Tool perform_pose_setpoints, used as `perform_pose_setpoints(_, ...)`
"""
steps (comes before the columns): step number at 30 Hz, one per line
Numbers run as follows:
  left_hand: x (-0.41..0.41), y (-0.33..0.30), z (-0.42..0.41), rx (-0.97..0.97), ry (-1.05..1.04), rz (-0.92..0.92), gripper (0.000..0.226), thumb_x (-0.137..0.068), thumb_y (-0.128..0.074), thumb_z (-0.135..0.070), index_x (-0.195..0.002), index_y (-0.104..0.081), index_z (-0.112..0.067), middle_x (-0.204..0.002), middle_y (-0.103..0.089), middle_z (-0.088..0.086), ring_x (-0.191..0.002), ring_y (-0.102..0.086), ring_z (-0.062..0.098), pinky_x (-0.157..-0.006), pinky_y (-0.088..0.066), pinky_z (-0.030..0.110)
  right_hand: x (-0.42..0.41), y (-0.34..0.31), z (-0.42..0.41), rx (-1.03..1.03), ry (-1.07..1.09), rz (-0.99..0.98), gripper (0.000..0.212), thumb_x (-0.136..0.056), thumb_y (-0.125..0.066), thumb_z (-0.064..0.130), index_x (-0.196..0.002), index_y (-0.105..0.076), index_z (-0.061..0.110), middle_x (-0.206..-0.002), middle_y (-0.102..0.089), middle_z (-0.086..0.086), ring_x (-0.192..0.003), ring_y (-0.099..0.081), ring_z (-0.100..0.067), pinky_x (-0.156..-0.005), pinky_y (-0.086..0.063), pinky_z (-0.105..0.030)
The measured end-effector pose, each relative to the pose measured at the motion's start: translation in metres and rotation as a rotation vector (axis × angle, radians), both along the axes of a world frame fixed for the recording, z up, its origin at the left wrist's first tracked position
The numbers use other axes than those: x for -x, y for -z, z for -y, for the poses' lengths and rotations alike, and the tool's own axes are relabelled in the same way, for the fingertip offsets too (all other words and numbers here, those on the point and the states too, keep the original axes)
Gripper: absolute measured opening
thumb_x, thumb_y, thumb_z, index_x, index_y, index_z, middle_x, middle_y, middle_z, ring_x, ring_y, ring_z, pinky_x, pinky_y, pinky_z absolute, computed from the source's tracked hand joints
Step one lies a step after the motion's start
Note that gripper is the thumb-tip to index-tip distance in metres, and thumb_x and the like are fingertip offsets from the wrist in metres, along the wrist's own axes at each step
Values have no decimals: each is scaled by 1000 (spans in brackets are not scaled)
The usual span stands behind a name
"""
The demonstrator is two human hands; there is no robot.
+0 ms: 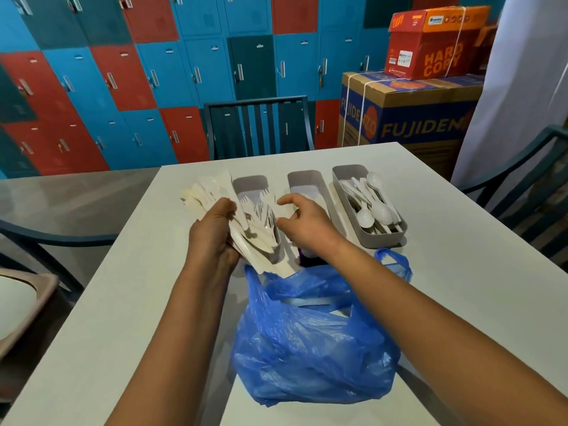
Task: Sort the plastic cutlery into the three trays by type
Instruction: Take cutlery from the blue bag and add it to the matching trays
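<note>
Two bare forearms reach in from 5 and 7 o'clock over a white tabletop (pixel 461 272). Nearest, at 6 o'clock, a crumpled blue plastic bag (pixel 313 342) sits between them, its mouth open toward the trays and its handle loop standing up at the right. Just past the bag, at 11 o'clock from it, the left hand (pixel 212 232) has its grip curled round a thick fanned bundle of white plastic cutlery (pixel 246 229); the bundle's lower ends reach down to the bag's mouth and its tops spread over the left tray's near part. The right hand (pixel 302 222) hovers beside the bundle, thumb and fingers loosely spread and bent, holding nothing that can be made out.

Beyond the hands, three grey trays stand side by side. The left tray (pixel 249 182) holds forks, partly hidden by the bundle. The middle tray (pixel 304 179) is mostly covered by the right hand; its contents cannot be told. The right tray (pixel 344 192), at 1 o'clock, holds white spoons (pixel 375 207).

Farther, at 12 o'clock, a dark chair (pixel 258 127) faces the tabletop, with red and blue lockers (pixel 153 72) behind and stacked cardboard boxes (pixel 408 112) at 2 o'clock.
</note>
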State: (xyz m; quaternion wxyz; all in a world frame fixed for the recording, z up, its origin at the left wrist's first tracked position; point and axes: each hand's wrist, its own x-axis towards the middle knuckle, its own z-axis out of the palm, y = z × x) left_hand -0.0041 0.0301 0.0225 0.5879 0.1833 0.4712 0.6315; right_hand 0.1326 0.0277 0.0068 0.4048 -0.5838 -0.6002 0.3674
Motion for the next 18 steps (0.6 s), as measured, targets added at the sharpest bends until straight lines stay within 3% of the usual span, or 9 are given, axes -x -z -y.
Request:
perform_pose_setpoints(2, 4, -1, -2, 8, -9, -4, 15, -83, -52, -3, -97, -58, -1, -72, -61, 13, -47, -63, 19, -72, -57, 42, 8, 4, -9, 6, 0, 42, 17, -89, -57, 10, -105, -62, 16, -64, -48, 7, -54, -45, -7, -45, -36, -11)
perform_pose_setpoints(6, 6, -1, -3, 28, 4, -10, 9, -84, -52, -3, -92, -55, -3, -52, -59, 7, -38, -59, 16, -49, -54, 30, 25, 8, -24, 18, 9, 181, 20, -88, -49, 6, -95, -68, 7, -82, -60, 0, -73, -56, -14, -57, -44, -19)
perform_pose_setpoints(8, 5, -3, -1, 30, 8, -3, 12, -85, -52, -3, -97, -53, -4, -57, -58, 9, -36, -58, 15, -45, -53, 27, 31, 12, -30, 10, 18, 267, 20, -88, -49, 8, -94, -69, 10, -88, -64, -3, -76, -58, -18, -63, -46, -25)
perform_pose_setpoints(11, 7, -3, -2, 35, 13, -6, 17, -86, -52, -4, -103, -53, -5, -67, -57, 10, -37, -59, 15, -46, -52, 26, 35, 12, -37, 22, -38, 375, 19, -92, -52, 17, -103, -67, 13, -98, -65, -6, -82, -58, -21, -68, -44, -27)
perform_pose_setpoints(15, 9, -3, -3, 47, 26, -6, 9, -85, -54, -4, -92, -56, -1, -70, -57, 12, -43, -59, 18, -54, -54, 31, 33, 13, -41, 102, -133, 469, 32, -91, -57, 27, -121, -62, 18, -124, -61, -6, -108, -59, -23, -90, -49, -31)
perform_pose_setpoints(18, 10, 0, -6, 36, 20, 3, 17, -84, -54, -3, -100, -57, 0, -72, -60, 14, -54, -60, 22, -68, -56, 39, 28, 14, -41, 85, -125, 421, 28, -93, -55, 29, -116, -65, 16, -108, -64, -3, -94, -62, -18, -86, -50, -31)
